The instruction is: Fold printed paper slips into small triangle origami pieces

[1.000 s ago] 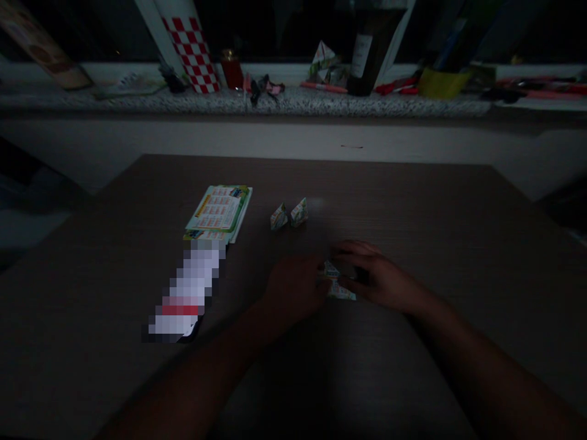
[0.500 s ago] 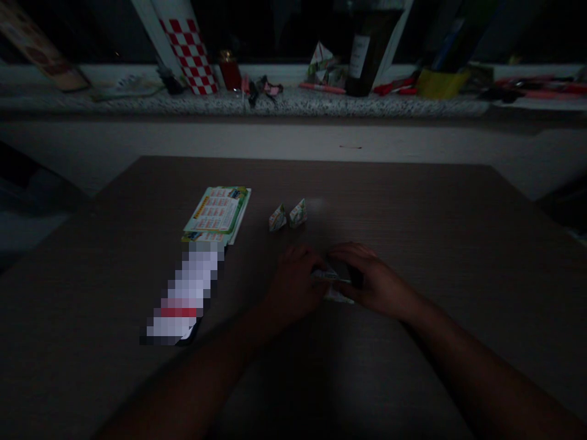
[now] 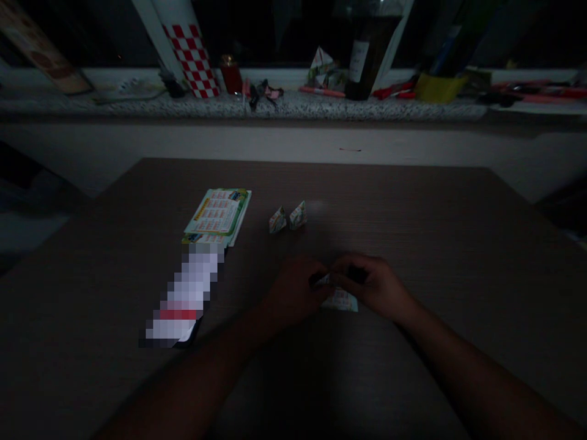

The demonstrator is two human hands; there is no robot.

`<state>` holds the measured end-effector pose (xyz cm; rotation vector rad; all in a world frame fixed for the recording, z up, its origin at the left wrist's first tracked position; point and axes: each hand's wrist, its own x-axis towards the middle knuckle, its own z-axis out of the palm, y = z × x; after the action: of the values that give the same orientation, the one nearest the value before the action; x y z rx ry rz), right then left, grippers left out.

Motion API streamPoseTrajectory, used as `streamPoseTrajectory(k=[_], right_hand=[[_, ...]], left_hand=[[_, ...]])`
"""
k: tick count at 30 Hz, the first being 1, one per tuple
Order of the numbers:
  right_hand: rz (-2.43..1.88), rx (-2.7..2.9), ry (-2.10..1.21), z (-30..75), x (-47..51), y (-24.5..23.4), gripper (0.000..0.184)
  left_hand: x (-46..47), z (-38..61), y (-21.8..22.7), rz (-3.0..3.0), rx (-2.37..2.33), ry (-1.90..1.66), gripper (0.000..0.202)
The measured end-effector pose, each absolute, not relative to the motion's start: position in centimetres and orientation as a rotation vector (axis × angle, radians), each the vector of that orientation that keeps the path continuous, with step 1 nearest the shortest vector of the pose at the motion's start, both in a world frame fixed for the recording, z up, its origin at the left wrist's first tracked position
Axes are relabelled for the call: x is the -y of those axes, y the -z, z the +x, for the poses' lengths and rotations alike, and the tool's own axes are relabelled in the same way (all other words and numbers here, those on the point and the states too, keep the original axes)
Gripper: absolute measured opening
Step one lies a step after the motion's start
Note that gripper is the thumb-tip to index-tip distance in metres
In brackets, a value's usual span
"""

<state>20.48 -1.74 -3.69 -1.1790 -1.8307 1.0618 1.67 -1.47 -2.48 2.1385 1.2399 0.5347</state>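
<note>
A small printed sheet of paper (image 3: 340, 300), pale with a calendar-like pattern, is between my hands near the middle of the table. My left hand (image 3: 299, 286) pinches its left and upper part. My right hand (image 3: 373, 282) closes on its upper edge, fingertips meeting those of the left. Fingers cover most of the sheet, so its fold lines are hidden. Beyond the hands stand two small folded paper pieces, a left one (image 3: 277, 220) and a right one (image 3: 298, 216), with a similar print.
A stack of calendar sheets (image 3: 215, 212) lies at the left, with a blurred-out phone (image 3: 186, 299) just in front. Behind the table (image 3: 413, 201), a stone windowsill (image 3: 293, 109) carries a checkered tube (image 3: 195, 61), a dark bottle (image 3: 360, 64) and a yellow holder (image 3: 439, 87). The light is dim.
The paper's lower part now lies flatter and shows more of its print. My right hand's fingers have drawn in, and both hands' fingertips have come together at the paper's upper edge.
</note>
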Motion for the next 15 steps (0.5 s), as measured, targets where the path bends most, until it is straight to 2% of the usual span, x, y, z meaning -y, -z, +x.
streamPoseTrajectory(k=[6, 15], right_hand=[[-1.146, 1.538, -1.232, 19.78, 2.20, 3.19, 0.010], [-1.133, 1.494, -1.046, 20.36, 2.21, 3.49, 0.021]], left_hand=[[1.71, 1.80, 1.72, 1.732, -1.170, -0.582, 0.008], [1.32, 1.27, 2.00, 1.226, -1.138, -0.891, 0.019]])
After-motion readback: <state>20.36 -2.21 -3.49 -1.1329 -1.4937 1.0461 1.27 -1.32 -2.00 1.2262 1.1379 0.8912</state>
